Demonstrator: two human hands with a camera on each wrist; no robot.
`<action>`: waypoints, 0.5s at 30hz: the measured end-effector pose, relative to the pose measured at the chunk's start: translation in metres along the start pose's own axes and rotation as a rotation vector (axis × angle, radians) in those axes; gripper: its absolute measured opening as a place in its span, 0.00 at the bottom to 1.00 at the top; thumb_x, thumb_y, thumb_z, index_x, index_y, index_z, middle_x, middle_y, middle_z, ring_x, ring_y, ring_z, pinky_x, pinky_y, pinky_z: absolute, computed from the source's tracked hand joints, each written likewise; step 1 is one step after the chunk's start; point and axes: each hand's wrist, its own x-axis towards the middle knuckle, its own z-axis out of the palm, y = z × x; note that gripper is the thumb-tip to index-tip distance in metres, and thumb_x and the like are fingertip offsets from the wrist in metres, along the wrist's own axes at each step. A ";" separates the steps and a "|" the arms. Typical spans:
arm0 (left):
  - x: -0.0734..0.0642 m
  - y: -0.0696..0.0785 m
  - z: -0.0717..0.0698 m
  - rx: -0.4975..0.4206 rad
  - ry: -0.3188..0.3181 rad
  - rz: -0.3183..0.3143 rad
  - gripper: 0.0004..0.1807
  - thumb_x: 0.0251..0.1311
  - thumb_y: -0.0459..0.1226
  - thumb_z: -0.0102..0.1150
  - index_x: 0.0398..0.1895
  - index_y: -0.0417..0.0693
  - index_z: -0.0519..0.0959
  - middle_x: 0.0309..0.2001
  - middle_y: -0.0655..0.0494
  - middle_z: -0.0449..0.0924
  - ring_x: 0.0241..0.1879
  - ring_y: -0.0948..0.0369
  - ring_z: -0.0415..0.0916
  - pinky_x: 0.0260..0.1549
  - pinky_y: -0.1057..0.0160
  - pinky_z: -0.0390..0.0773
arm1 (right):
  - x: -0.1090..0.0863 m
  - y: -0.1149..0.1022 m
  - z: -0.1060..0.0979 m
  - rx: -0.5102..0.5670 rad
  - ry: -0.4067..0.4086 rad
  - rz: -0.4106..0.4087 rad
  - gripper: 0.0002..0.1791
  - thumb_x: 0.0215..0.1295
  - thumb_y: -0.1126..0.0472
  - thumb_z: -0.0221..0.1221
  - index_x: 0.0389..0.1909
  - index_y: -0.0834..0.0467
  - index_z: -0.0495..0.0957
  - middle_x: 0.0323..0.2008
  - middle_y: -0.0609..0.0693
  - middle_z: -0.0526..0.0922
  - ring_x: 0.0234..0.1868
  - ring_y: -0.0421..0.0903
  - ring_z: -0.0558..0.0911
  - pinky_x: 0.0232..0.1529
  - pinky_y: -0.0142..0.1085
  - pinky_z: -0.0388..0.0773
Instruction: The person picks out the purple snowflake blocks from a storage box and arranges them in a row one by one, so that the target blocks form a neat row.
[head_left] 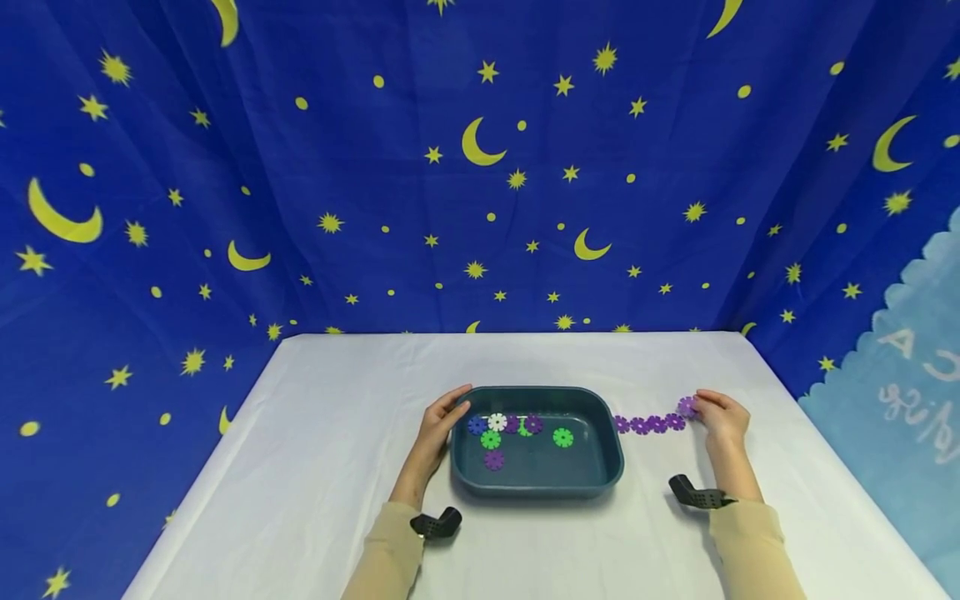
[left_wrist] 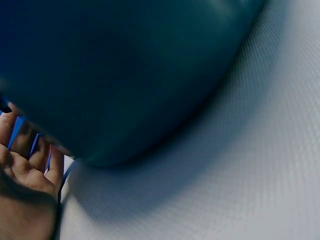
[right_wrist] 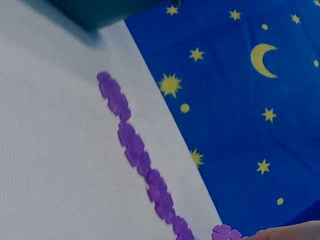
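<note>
My right hand point(head_left: 723, 421) pinches a purple snowflake disc point(head_left: 687, 407) between fingertips and thumb, beside the near end of a row of purple snowflake discs point(right_wrist: 134, 145). The row lies on the white cloth. A gap shows between the held disc and the row in the right wrist view. The left hand point(head_left: 437, 429) rests against the upper left corner of a dark teal tray point(head_left: 536, 490), its fingers fairly straight at the rim. Inside are several discs: a blue disc point(head_left: 477, 425), a white disc point(head_left: 497, 422), green discs point(head_left: 563, 437) and purple discs point(head_left: 493, 460).
White cloth point(head_left: 315, 467) covers the table. A blue curtain point(head_left: 420, 192) with yellow moons and stars hangs behind and at the sides. A light blue panel point(head_left: 915, 367) with pale lettering is at the right. Both wrists wear black camera mounts point(head_left: 437, 525).
</note>
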 end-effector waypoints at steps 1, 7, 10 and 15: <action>0.002 -0.004 -0.001 -0.003 0.003 -0.001 0.22 0.65 0.32 0.54 0.62 0.37 0.71 0.56 0.57 0.78 0.49 0.73 0.72 0.54 0.72 0.69 | 0.000 0.001 -0.001 -0.006 0.010 0.010 0.21 0.53 0.80 0.57 0.17 0.48 0.81 0.17 0.35 0.77 0.21 0.31 0.78 0.26 0.21 0.76; 0.003 -0.010 0.000 -0.009 0.021 0.022 0.23 0.64 0.34 0.56 0.61 0.37 0.72 0.51 0.64 0.79 0.48 0.72 0.73 0.52 0.73 0.70 | -0.001 0.002 -0.004 -0.092 0.017 0.036 0.26 0.52 0.82 0.55 0.15 0.46 0.79 0.12 0.32 0.76 0.19 0.26 0.76 0.26 0.19 0.75; 0.003 -0.009 0.000 -0.029 0.016 0.039 0.23 0.63 0.35 0.57 0.61 0.37 0.72 0.52 0.61 0.79 0.49 0.71 0.74 0.52 0.73 0.71 | 0.000 0.005 -0.004 -0.175 0.017 0.002 0.19 0.52 0.82 0.55 0.23 0.54 0.81 0.10 0.30 0.75 0.18 0.25 0.75 0.24 0.19 0.74; 0.002 -0.008 0.000 -0.050 0.002 0.043 0.23 0.64 0.34 0.56 0.62 0.36 0.72 0.52 0.59 0.79 0.49 0.71 0.75 0.52 0.73 0.72 | 0.000 0.007 -0.002 -0.361 0.054 -0.064 0.16 0.53 0.80 0.56 0.44 0.75 0.77 0.12 0.31 0.74 0.16 0.25 0.71 0.21 0.19 0.70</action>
